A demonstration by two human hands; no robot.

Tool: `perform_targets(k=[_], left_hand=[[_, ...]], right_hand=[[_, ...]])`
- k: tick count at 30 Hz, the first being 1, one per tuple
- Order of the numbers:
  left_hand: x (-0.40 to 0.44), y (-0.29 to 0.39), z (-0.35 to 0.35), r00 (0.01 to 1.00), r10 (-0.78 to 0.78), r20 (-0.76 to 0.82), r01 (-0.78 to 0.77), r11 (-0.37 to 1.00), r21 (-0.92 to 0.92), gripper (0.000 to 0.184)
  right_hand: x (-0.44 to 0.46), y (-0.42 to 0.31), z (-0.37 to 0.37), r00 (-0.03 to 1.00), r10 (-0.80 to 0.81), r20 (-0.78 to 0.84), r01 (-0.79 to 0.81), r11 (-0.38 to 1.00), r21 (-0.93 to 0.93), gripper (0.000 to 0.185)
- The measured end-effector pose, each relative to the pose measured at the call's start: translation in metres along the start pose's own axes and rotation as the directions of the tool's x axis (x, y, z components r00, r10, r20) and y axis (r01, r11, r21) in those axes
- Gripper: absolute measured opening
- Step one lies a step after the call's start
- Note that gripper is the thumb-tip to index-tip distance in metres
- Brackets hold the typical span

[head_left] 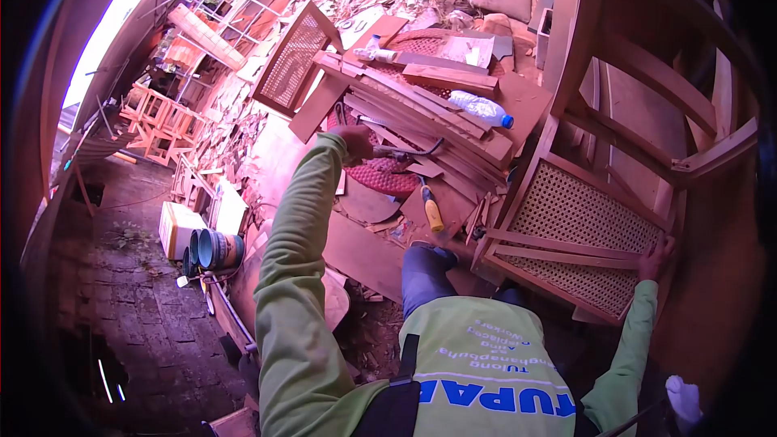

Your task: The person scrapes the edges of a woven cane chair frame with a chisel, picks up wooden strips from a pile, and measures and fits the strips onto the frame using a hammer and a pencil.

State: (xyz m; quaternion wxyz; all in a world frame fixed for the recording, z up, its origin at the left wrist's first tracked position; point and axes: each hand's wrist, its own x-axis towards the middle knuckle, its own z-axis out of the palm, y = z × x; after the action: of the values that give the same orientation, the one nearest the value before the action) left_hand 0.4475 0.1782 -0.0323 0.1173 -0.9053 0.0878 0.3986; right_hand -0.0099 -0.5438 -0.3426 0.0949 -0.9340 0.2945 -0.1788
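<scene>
My left hand [354, 144] is stretched out over the wood pile, its fingers curled at a dark, thin metal thing whose shape I cannot make out. Beneath and beside it lie red woven material [384, 178] and stacked wooden strips [429, 117]. My right hand [657, 257] grips the edge of a wooden chair frame [558, 137] at the right. Inside the frame is a woven cane panel [566, 218], with two thin wood strips [566, 248] across it. A yellow-handled tool [431, 209] lies between my hands, near my knee.
A plastic bottle [481, 108] with a blue cap lies on the pile. Another cane panel [298, 57] leans behind it. Paint cans [220, 249] and a white box [180, 229] stand at the left. Wooden frames [162, 125] and scattered scraps lie farther back.
</scene>
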Motion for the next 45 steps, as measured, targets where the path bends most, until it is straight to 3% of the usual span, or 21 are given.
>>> perform_targets(k=[1, 4, 7, 8, 9, 12, 13, 15, 17, 20, 23, 28, 29, 34, 35, 36, 37, 39, 40, 43, 45], left_hand=[[0.004, -0.002, -0.009, 0.998, 0.037, 0.051, -0.042, 0.995, 0.086, 0.039], [0.005, -0.020, -0.018, 0.997, 0.030, 0.076, -0.025, 0.997, -0.069, 0.061], [-0.005, -0.049, -0.026, 0.994, 0.104, -0.036, -0.108, 0.986, -0.127, 0.056], [-0.003, -0.044, -0.032, 0.988, 0.128, -0.092, -0.142, 0.977, -0.160, 0.054], [-0.001, -0.033, -0.038, 0.979, 0.141, -0.146, -0.171, 0.962, -0.214, 0.052], [0.008, 0.044, -0.052, 0.921, 0.186, -0.342, -0.322, 0.858, -0.400, 0.048], [0.005, 0.082, -0.053, 0.894, 0.222, -0.390, -0.389, 0.815, -0.429, 0.046], [-0.011, 0.150, -0.039, 0.829, 0.283, -0.482, -0.516, 0.718, -0.467, 0.043], [-0.036, 0.200, -0.015, 0.764, 0.324, -0.558, -0.621, 0.606, -0.498, 0.040], [-0.064, 0.270, 0.040, 0.704, 0.400, -0.587, -0.709, 0.431, -0.558, 0.037], [-0.083, 0.321, 0.099, 0.690, 0.460, -0.559, -0.712, 0.289, -0.640, 0.034], [-0.089, 0.383, 0.155, 0.635, 0.595, -0.492, -0.678, 0.124, -0.724, 0.032], [-0.083, 0.389, 0.156, 0.626, 0.599, -0.499, -0.691, 0.129, -0.711, 0.030], [-0.058, 0.434, 0.144, 0.404, 0.613, -0.680, -0.886, 0.078, -0.456, 0.024], [-0.054, 0.443, 0.136, 0.342, 0.631, -0.696, -0.919, 0.068, -0.390, 0.022], [-0.060, 0.455, 0.116, 0.379, 0.689, -0.618, -0.923, 0.230, -0.309, 0.026], [-0.069, 0.472, 0.102, 0.431, 0.739, -0.518, -0.902, 0.372, -0.219, 0.029], [-0.082, 0.499, 0.098, 0.371, 0.730, -0.574, -0.908, 0.415, -0.060, 0.029], [-0.071, 0.506, 0.101, 0.245, 0.777, -0.580, -0.958, 0.285, -0.022, 0.041], [-0.059, 0.540, 0.105, 0.110, 0.847, -0.521, -0.990, 0.138, 0.015, 0.053], [-0.046, 0.556, 0.113, 0.113, 0.886, -0.449, -0.990, 0.140, 0.028, 0.055]], right_hand=[[0.000, -0.002, -0.001, 1.000, 0.003, -0.001, -0.003, 1.000, -0.014, 0.063], [-0.005, -0.006, 0.004, 1.000, -0.008, -0.018, 0.011, 0.992, 0.129, 0.063], [-0.011, 0.004, 0.022, 0.979, -0.086, -0.185, 0.137, 0.948, 0.287, 0.063], [-0.019, -0.006, 0.022, 0.983, -0.038, -0.181, 0.079, 0.972, 0.220, 0.057], [-0.020, -0.023, 0.015, 0.984, 0.034, -0.177, 0.040, 0.917, 0.396, 0.054], [-0.018, -0.054, -0.004, 0.985, 0.156, -0.068, -0.142, 0.973, 0.184, 0.055], [-0.018, -0.060, -0.005, 0.974, 0.027, -0.227, -0.038, 0.998, -0.046, 0.055], [-0.008, -0.072, -0.035, 0.985, 0.170, -0.026, -0.167, 0.980, 0.109, 0.065], [-0.015, -0.076, -0.029, 0.976, 0.188, -0.110, -0.199, 0.975, -0.100, 0.069], [-0.028, -0.063, 0.024, 0.931, 0.323, -0.171, -0.274, 0.927, 0.257, 0.072], [-0.031, -0.063, 0.014, 0.958, 0.285, -0.036, -0.268, 0.932, 0.243, 0.078], [-0.030, -0.087, -0.026, 0.872, 0.478, 0.105, -0.488, 0.828, 0.277, 0.082], [-0.032, -0.092, -0.032, 0.848, 0.507, 0.156, -0.530, 0.807, 0.259, 0.082], [-0.051, -0.064, 0.040, 0.843, 0.491, -0.220, -0.373, 0.828, 0.418, 0.056], [-0.047, -0.065, 0.038, 0.822, 0.483, -0.301, -0.370, 0.855, 0.362, 0.053], [-0.040, -0.086, -0.004, 0.736, 0.394, -0.551, -0.459, 0.888, 0.021, 0.065], [-0.038, -0.082, -0.007, 0.778, 0.428, -0.460, -0.452, 0.890, 0.065, 0.075], [-0.034, -0.084, -0.004, 0.796, 0.581, -0.167, -0.552, 0.811, 0.192, 0.083], [-0.034, -0.084, -0.005, 0.803, 0.555, -0.215, -0.513, 0.829, 0.223, 0.083], [-0.039, -0.082, -0.010, 0.807, 0.494, -0.323, -0.417, 0.864, 0.281, 0.084], [-0.040, -0.081, -0.009, 0.810, 0.466, -0.355, -0.371, 0.877, 0.305, 0.082]])
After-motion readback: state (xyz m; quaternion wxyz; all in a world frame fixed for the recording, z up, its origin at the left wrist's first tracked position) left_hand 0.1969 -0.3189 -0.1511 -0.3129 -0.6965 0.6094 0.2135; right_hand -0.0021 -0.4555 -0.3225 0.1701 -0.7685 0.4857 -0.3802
